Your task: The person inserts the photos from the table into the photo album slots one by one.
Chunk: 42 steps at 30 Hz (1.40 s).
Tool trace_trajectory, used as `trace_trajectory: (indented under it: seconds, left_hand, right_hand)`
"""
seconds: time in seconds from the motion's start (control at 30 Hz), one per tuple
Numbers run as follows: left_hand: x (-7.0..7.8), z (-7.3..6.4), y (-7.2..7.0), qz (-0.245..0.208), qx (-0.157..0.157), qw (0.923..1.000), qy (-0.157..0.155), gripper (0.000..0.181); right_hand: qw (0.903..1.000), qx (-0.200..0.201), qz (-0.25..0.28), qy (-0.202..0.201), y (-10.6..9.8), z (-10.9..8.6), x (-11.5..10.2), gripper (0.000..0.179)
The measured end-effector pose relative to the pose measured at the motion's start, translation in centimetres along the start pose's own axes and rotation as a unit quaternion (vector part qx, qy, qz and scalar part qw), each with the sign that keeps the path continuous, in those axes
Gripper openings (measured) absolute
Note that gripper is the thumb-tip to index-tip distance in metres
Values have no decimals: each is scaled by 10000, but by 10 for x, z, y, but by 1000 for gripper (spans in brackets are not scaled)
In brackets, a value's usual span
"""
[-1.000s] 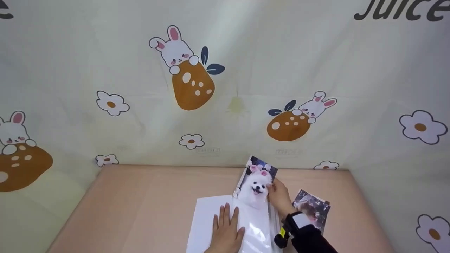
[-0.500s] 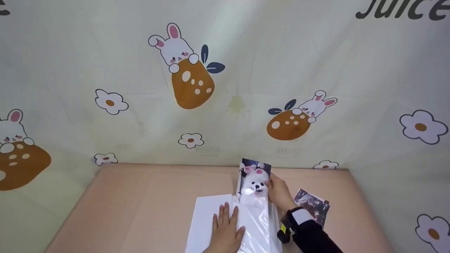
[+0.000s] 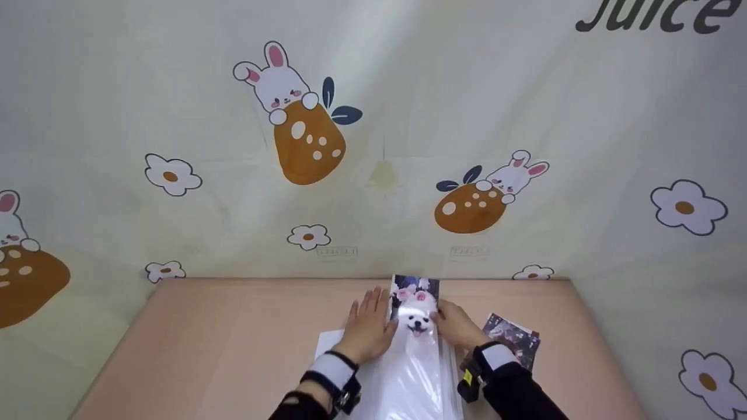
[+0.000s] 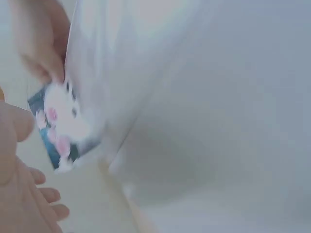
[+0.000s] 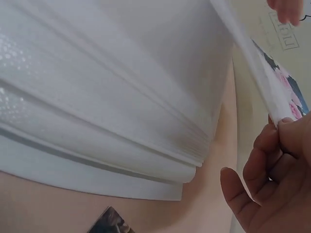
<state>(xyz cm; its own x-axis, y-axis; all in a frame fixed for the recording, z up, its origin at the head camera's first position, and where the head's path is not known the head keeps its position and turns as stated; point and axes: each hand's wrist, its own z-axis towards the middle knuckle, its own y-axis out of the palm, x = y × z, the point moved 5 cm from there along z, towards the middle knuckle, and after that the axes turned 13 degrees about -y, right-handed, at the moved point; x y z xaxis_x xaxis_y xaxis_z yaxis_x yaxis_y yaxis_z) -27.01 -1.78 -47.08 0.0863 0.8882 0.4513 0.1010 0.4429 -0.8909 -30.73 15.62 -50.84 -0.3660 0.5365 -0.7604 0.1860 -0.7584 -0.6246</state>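
Observation:
A photo [image 3: 418,290] of a white fluffy dog with pink flowers stands partly inside the clear sleeve of an open photo album [image 3: 408,385], its top part sticking out. My right hand [image 3: 458,325] pinches the photo's right edge, and in the right wrist view thumb and finger nip the lifted sleeve page [image 5: 260,73] there too. My left hand [image 3: 366,326] is at the photo's left side, fingers straight and pointing away from me. In the left wrist view the left hand [image 4: 22,194] has nothing between its fingers, close to the photo [image 4: 60,124].
More photos [image 3: 513,338] lie in a small pile right of the album, partly behind the right wrist. White stacked album pages [image 5: 121,116] fan out below the lifted one. A pale printed cloth [image 3: 385,204] hangs behind the table [image 3: 233,326].
The photo has straightened and slid lower into the sleeve, with the right hand moving along. My left hand has moved from the album's left page up beside the photo.

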Motion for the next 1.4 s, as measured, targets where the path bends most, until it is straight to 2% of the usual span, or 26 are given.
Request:
trace_trajectory:
  seconds: [0.1,0.2,0.33,0.4,0.5,0.7,0.77,1.07,1.4]
  left_hand:
    - [7,24,-11,262,71,9995,127,55]
    - [12,41,-14,586,86,9980,219,51]
    - [14,54,-11,901,3,9957,219,46]
    - [14,56,-8,875,-111,9960,170,43]
    - [14,53,-4,676,-260,9972,176,37]
    - [16,39,9,340,-381,9972,547,30]
    - [16,34,12,295,-435,9965,649,29]
    - [17,19,23,116,-593,9946,839,26]
    - [15,1,35,13,-588,9935,972,29]
  right_hand:
    - [9996,-236,159,95,4,3,-4,22]
    - [9987,-445,218,85,10,8,-10,21]
    - [9958,-876,207,177,18,11,-18,27]
    - [9940,-1022,309,230,20,9,-20,30]
    - [9926,-981,645,300,21,6,-18,34]
    - [9878,-91,1538,207,14,-1,-13,26]
    - [9849,84,1725,136,12,-5,-13,25]
    - [9761,326,2132,269,7,-25,-9,32]
    - [9663,487,2495,405,18,-61,-7,32]
